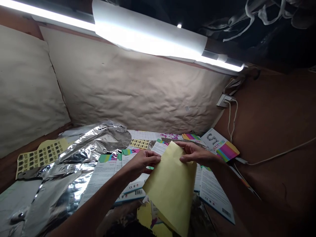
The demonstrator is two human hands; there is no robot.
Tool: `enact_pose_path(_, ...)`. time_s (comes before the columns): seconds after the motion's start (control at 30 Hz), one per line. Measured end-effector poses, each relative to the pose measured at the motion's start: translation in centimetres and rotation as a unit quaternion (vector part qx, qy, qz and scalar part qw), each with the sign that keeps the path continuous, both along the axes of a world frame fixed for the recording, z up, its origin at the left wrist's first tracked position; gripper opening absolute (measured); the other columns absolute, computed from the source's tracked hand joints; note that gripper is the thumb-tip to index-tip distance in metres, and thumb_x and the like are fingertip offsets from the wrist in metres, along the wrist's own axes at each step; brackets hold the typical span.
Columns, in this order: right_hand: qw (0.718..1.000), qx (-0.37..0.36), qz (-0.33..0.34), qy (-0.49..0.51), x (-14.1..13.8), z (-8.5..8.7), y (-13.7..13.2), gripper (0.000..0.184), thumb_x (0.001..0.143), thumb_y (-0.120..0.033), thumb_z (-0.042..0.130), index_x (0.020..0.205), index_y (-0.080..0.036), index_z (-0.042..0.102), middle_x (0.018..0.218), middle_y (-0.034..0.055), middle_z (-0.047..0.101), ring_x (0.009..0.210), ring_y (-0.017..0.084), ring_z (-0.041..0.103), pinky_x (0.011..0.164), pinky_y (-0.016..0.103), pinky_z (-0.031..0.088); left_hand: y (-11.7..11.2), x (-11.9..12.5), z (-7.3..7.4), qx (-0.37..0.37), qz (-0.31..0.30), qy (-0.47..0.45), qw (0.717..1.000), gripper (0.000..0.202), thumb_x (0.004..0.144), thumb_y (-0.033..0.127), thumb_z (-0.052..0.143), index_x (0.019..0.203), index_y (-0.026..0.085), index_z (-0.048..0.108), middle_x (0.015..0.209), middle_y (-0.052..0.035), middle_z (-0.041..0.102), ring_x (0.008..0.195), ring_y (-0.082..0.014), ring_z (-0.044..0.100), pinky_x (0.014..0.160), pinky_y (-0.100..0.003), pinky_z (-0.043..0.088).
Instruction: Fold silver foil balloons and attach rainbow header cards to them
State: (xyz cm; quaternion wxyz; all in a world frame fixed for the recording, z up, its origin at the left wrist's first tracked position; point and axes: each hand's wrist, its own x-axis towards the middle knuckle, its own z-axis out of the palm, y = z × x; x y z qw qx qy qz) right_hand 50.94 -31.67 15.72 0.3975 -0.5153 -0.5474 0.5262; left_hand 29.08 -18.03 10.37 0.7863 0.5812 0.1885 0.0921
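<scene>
I hold a plain yellow sheet [172, 187] up over the work surface, tilted, its far edge between both hands. My left hand [142, 163] pinches the sheet's upper left edge with fingers closed. My right hand [196, 153] grips the upper right corner, fingers pressed on it. Under the sheet lie several white printed cards with coloured headers [108, 168].
Crumpled silver foil balloons [81, 154] cover the left side. A yellow sheet of small dark stickers [37, 156] lies far left. A rainbow-striped package [223, 146] sits at right near white cables [271, 154]. A lit tube lamp [148, 39] hangs overhead against the padded wall.
</scene>
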Motion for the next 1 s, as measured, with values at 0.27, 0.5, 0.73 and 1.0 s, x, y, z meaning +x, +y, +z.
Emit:
enact_pose_path(0.27,0.905,0.206,-0.236,-0.289,-0.7,-0.7,2.9,0.046,0.078,-0.025,0.071,0.124,-0.021,0.064,0.107,0.0073,0.071,0.095,0.021,0.066,0.086,0.035,0.053,-0.3,0.4,0.0,0.016,0.101,-0.020,0.995,0.032,0.064,0.043,0.081,0.078,0.016,0.070,0.077,-0.0004,0.064,0.075,-0.0132,0.058,0.068,-0.025,0.044)
enact_pose_path(0.5,0.851,0.304,-0.237,-0.357,-6.8,-2.7,2.0,0.017,0.088,-0.023,0.061,0.098,-0.025,0.075,0.091,0.0047,0.074,0.080,0.021,0.069,0.073,0.033,0.054,-0.7,0.9,-0.5,0.042,0.157,-0.074,0.984,0.029,0.067,0.042,0.080,0.077,0.015,0.071,0.078,-0.0022,0.064,0.075,-0.0133,0.057,0.069,-0.025,0.047)
enact_pose_path(0.73,0.877,0.286,-0.241,-0.301,-7.3,-3.4,1.5,0.022,0.090,-0.024,0.060,0.104,-0.027,0.076,0.094,0.0049,0.076,0.085,0.023,0.070,0.075,0.034,0.054,-1.1,1.0,-0.4,0.046,0.159,-0.082,0.983,0.027,0.069,0.040,0.078,0.076,0.015,0.072,0.077,-0.0026,0.065,0.074,-0.0137,0.059,0.067,-0.023,0.047)
enact_pose_path(1.0,0.902,0.241,-0.243,-0.262,-7.5,-2.9,0.8,0.017,0.087,-0.031,0.066,0.100,-0.025,0.077,0.094,0.0048,0.076,0.084,0.023,0.070,0.077,0.034,0.055,-1.4,0.9,-0.8,0.085,0.152,-0.084,0.981,0.026,0.075,0.042,0.074,0.079,0.017,0.074,0.078,-0.0026,0.070,0.074,-0.0141,0.062,0.066,-0.023,0.044)
